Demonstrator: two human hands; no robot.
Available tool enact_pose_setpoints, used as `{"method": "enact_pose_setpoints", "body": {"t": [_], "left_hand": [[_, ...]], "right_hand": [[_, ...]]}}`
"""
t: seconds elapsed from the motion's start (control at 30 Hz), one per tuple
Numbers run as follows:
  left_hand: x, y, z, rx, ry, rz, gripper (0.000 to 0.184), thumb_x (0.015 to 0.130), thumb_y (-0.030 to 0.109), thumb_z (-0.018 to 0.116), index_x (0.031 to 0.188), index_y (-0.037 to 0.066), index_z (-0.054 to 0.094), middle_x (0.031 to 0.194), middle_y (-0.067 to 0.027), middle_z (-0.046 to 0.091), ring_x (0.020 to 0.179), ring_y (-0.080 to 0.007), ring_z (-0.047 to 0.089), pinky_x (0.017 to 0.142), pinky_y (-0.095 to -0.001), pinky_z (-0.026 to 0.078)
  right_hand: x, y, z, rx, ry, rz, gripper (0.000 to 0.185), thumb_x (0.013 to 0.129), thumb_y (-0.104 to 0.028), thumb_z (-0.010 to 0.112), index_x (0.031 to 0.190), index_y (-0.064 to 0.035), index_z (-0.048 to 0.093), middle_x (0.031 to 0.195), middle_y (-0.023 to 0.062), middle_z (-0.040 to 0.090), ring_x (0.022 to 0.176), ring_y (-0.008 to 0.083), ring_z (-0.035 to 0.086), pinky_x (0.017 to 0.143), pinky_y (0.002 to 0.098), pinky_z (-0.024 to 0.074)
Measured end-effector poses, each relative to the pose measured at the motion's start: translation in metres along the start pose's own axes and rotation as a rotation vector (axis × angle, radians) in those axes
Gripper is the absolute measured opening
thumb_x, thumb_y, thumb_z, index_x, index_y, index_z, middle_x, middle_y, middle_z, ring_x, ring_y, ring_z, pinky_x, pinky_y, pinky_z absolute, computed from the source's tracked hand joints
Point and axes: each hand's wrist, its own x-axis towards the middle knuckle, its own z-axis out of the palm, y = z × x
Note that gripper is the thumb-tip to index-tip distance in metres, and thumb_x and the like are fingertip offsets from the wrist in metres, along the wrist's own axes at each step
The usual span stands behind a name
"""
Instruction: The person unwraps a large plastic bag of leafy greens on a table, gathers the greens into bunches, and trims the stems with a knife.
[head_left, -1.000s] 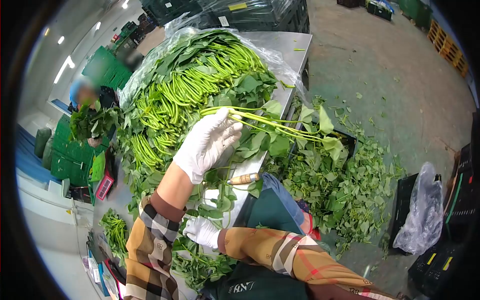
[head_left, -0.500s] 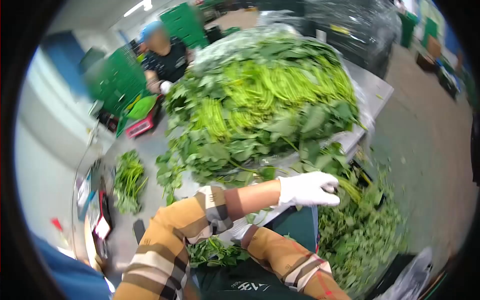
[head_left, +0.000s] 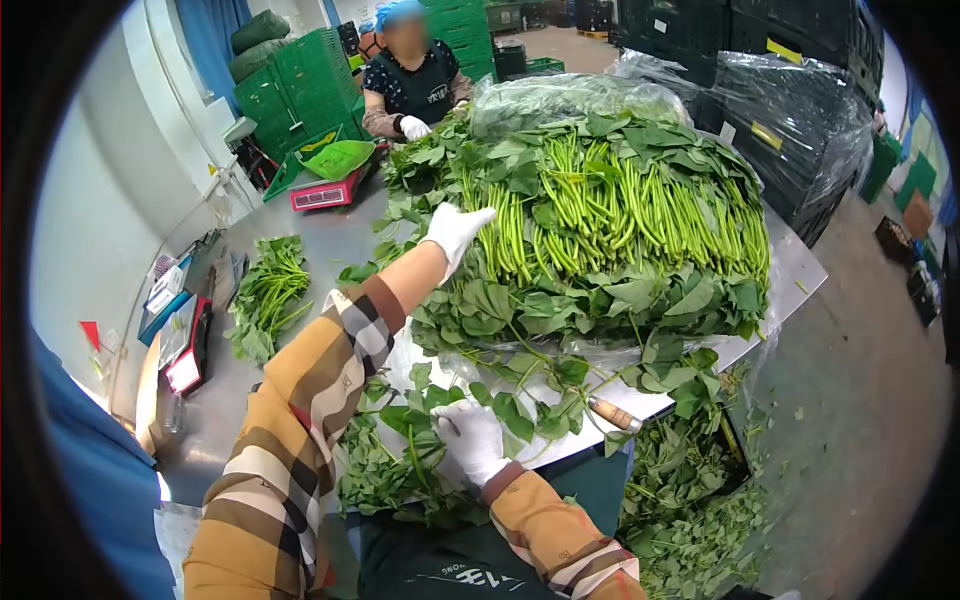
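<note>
My left hand [head_left: 458,238], in a white glove, reaches to the left side of a big pile of leafy green stems [head_left: 630,205]. A finger stretches out beside the cut stem ends, and no stem shows in its grasp. Close to the table's front edge, my white-gloved right hand [head_left: 472,440] has its fingers curled in. What they hold, if anything, is hidden. Loose leafy greens [head_left: 390,465] lie left of it, and leafy sprigs [head_left: 540,400] spread to its right. A wooden handle [head_left: 613,414] sticks out among the leaves at the table edge.
A small bunch of greens [head_left: 268,295] lies on the metal table [head_left: 225,420] at left. A red scale [head_left: 335,190] carries a green tray. Across the table stands a person [head_left: 415,80] in a blue cap. Leaves fill a container [head_left: 690,490] below right. Wrapped black crates [head_left: 790,110] stand behind.
My left hand has swung from the right table edge, by the leaf container, up and left to the pile. The right hand now shows beyond the left arm. The view has shifted.
</note>
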Motion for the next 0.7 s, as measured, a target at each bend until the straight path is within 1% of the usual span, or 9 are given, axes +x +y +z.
{"method": "enact_pose_setpoints", "body": {"t": [0.03,0.07,0.23,0.4,0.47,0.53,0.6,0.67,0.7], "left_hand": [[0.003,-0.001,-0.001,0.037,-0.098,-0.125,0.070,0.076,0.039,0.077,0.121,-0.008,0.050,0.113,-0.0220,0.059,0.103,-0.0247,0.058,0.086,-0.0376,0.047],[0.003,-0.003,0.005,0.162,-0.084,-0.059,0.074,0.073,0.041,0.077,0.116,-0.014,0.051,0.113,-0.0251,0.060,0.101,-0.0289,0.061,0.085,-0.0379,0.048],[-0.001,0.019,0.023,0.637,-0.173,0.032,0.061,0.068,0.042,0.078,0.101,-0.008,0.065,0.099,-0.0229,0.067,0.090,-0.0312,0.067,0.079,-0.0363,0.052],[0.025,0.026,0.025,0.714,-0.300,-0.016,0.052,0.068,0.035,0.075,0.100,-0.005,0.067,0.099,-0.0206,0.069,0.088,-0.0311,0.068,0.077,-0.0346,0.053],[0.038,0.040,0.015,0.780,-0.312,0.012,0.057,0.060,0.033,0.077,0.095,-0.010,0.065,0.094,-0.0216,0.068,0.082,-0.0254,0.066,0.072,-0.0347,0.053],[0.040,0.057,-0.005,0.605,-0.276,-0.069,0.046,0.061,0.028,0.076,0.094,-0.004,0.066,0.092,-0.0177,0.068,0.077,-0.0282,0.065,0.069,-0.0376,0.053],[0.051,0.061,-0.025,0.088,-0.391,-0.313,0.029,0.067,0.019,0.071,0.088,0.001,0.062,0.084,-0.0142,0.066,0.073,-0.0288,0.065,0.070,-0.0441,0.055],[0.070,0.066,-0.040,-0.128,-0.507,-0.532,0.016,0.072,0.011,0.065,0.084,0.005,0.057,0.078,-0.0121,0.063,0.068,-0.0287,0.063,0.070,-0.0495,0.055],[0.070,0.071,-0.047,-0.141,-0.568,-0.483,0.016,0.074,0.011,0.064,0.084,0.004,0.055,0.078,-0.0128,0.063,0.064,-0.0290,0.061,0.070,-0.0501,0.055]], "right_hand": [[0.000,0.001,0.001,-0.002,0.009,-0.004,0.013,0.078,-0.013,0.065,0.089,-0.0128,0.071,0.080,0.0072,0.063,0.076,0.0280,0.061,0.068,0.0400,0.0453],[0.000,0.002,0.001,0.002,0.011,-0.010,0.013,0.077,-0.013,0.065,0.089,-0.0128,0.070,0.080,0.0070,0.063,0.076,0.0277,0.061,0.067,0.0397,0.0453],[0.000,-0.002,0.001,0.000,0.070,-0.056,0.013,0.076,-0.010,0.066,0.088,-0.0131,0.070,0.079,0.0055,0.064,0.076,0.0261,0.062,0.067,0.0379,0.0451],[-0.001,0.000,0.002,0.007,0.085,-0.065,0.014,0.077,-0.009,0.067,0.089,-0.0143,0.071,0.080,0.0033,0.065,0.075,0.0246,0.062,0.066,0.0362,0.0446],[-0.001,0.001,0.003,-0.007,0.073,-0.052,0.014,0.077,-0.009,0.067,0.089,-0.0146,0.071,0.080,0.0029,0.065,0.075,0.0241,0.062,0.066,0.0360,0.0445],[-0.001,0.001,0.003,0.002,0.090,-0.045,0.014,0.077,-0.009,0.067,0.089,-0.0150,0.071,0.080,0.0029,0.064,0.075,0.0237,0.062,0.066,0.0360,0.0444],[-0.001,0.000,0.002,0.014,0.095,-0.041,0.014,0.077,-0.009,0.068,0.089,-0.0151,0.071,0.079,0.0031,0.064,0.075,0.0236,0.062,0.066,0.0359,0.0443],[-0.001,0.002,0.003,0.026,0.089,-0.040,0.013,0.077,-0.010,0.067,0.089,-0.0149,0.070,0.080,0.0037,0.063,0.074,0.0245,0.061,0.066,0.0366,0.0441],[-0.001,0.002,0.003,0.032,0.088,-0.039,0.013,0.078,-0.011,0.067,0.090,-0.0148,0.070,0.080,0.0040,0.063,0.074,0.0250,0.061,0.066,0.0369,0.0441]]}}
